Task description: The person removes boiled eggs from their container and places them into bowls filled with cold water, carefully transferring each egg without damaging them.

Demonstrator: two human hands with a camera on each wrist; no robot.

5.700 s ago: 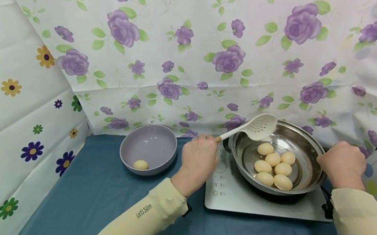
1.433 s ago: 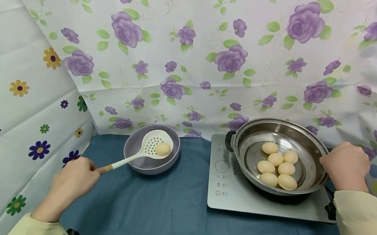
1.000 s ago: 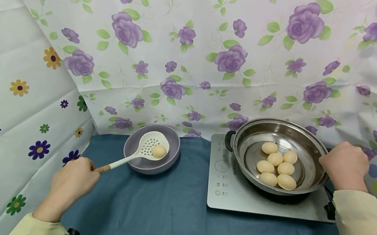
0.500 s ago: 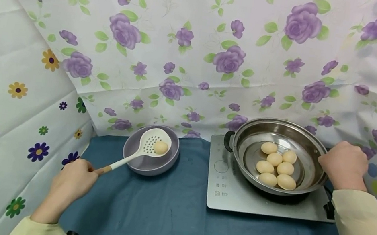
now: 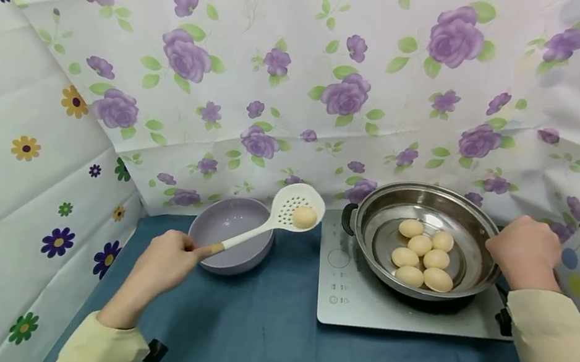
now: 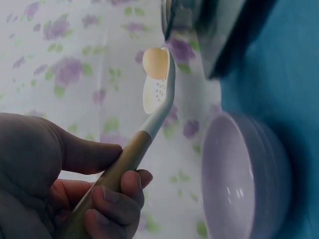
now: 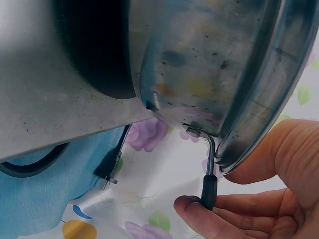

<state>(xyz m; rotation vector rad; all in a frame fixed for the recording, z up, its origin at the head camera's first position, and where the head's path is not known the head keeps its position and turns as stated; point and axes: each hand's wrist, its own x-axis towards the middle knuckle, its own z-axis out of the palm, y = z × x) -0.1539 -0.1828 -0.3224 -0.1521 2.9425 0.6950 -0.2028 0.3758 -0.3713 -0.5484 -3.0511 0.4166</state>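
Note:
My left hand [image 5: 165,262] grips the wooden end of a white slotted spoon [image 5: 285,211]. One egg [image 5: 304,217] sits on the perforated head, raised between the purple bowl [image 5: 230,241] and the steel pot [image 5: 369,252]. In the left wrist view, thumb and fingers wrap round the handle, and the bowl's visible inside holds nothing. Several more eggs [image 5: 420,245] lie together in the pot. My right hand [image 5: 526,254] holds the pot's right side; the right wrist view shows the fingers curled round its black handle [image 7: 210,191] and the thumb at the rim.
The pot stands on a silver induction cooker [image 5: 360,310], its control marks facing front left. A black power plug [image 7: 107,167] hangs by the cooker's right side. A blue cloth [image 5: 253,351] covers the table, and a flowered sheet [image 5: 291,100] rises behind.
Earlier, one egg lay in the bowl and the spoon was bare over the pot. The egg was then on the spoon above the bowl; my left hand has since carried it up and right.

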